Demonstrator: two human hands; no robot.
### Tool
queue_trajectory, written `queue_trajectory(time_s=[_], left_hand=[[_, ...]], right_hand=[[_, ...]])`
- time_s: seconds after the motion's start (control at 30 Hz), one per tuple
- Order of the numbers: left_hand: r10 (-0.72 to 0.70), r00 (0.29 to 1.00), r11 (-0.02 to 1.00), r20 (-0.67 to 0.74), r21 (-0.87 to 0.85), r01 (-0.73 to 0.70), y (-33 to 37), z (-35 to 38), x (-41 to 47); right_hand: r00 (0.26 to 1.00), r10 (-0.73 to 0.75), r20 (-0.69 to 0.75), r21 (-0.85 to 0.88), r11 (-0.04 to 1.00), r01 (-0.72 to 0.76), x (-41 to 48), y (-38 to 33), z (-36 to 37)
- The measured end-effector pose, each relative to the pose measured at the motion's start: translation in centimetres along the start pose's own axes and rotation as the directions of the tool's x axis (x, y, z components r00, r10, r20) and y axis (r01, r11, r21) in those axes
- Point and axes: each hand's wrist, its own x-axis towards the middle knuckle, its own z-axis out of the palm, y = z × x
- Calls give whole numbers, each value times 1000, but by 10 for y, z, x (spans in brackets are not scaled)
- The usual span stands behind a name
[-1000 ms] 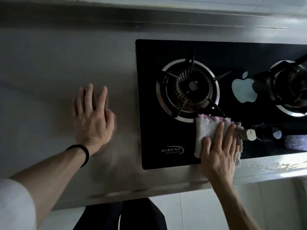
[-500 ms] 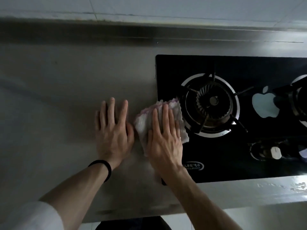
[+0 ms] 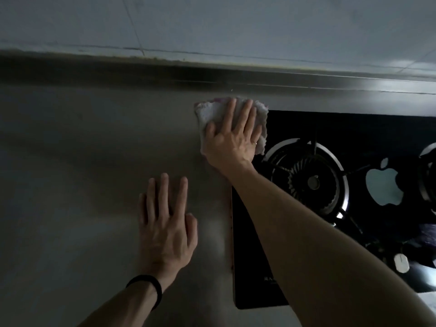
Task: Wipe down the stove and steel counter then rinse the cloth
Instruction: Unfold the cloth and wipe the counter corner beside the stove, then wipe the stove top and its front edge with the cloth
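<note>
Since half a second earlier the cloth (image 3: 212,112) had travelled away from the person, from beside the left edge of the stove (image 3: 254,267) up to its far-left corner, and the right hand (image 3: 232,140) had gone with it; the left hand (image 3: 167,227) had stayed flat on the counter (image 3: 70,161). The right hand lay on the white, pink-edged cloth with its fingers (image 3: 245,114) straight and spread, pressing it down rather than curling round it. Most of the cloth sat on the steel at the stove's corner, its right edge lapping onto the black glass. A thin ring (image 3: 256,143) showed on one finger. The left hand rested palm down on bare steel, nearer the person and just left of the stove's edge, its fingers straight, slightly apart and holding nothing; a black wristband (image 3: 146,289) circled that wrist.

On the stove, the left burner (image 3: 309,180) sat inside its bright metal ring under a dark pan support, just right of the right forearm. To its right was a pale apple-shaped mark (image 3: 384,187), then part of a second burner (image 3: 429,175) cut off by the frame edge. A white-faced knob (image 3: 401,263) stood near the stove's front. The steel counter was dull and dimly lit, rising at the back into a dark lip (image 3: 141,69), behind which ran a pale tiled wall (image 3: 212,24)
</note>
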Motion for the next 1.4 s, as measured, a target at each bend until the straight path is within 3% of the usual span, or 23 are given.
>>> queue_trajectory(time_s=[0.17,0.3,0.4,0.57,0.9,1.1,1.27,1.4], left_hand=[[-13,1000,1000,13,-3,13,0,0,1],[-7,1000,1000,27,10,6,1,-4,1],[-15,999,1000,29,12,15,0,-4,1],[1,1000,1000,24,-20,-1,1,-3,3],[-1,1000,1000,32,-25,2,4,-12,1],[-4,1000,999,1,-38,4,8,-12,0],[-32,999,999,23,-12,32,13,-10,-2],[-90,996,995,24,-34,91,32,-13,5]], right_hand=[[997,74,-8,35,997,-74,21,1,-9],[997,24,-69,-6,1000,-25,-23,0,5],[998,-60,-31,-46,997,58,-89,9,23],[997,-74,-18,-100,992,72,-195,50,41],[1000,-29,2,-135,990,29,-272,165,17],[986,151,-67,-160,974,-160,-254,277,-43],[982,181,-49,-114,976,-185,-230,269,-51],[987,155,48,-102,984,-149,-190,264,-69]])
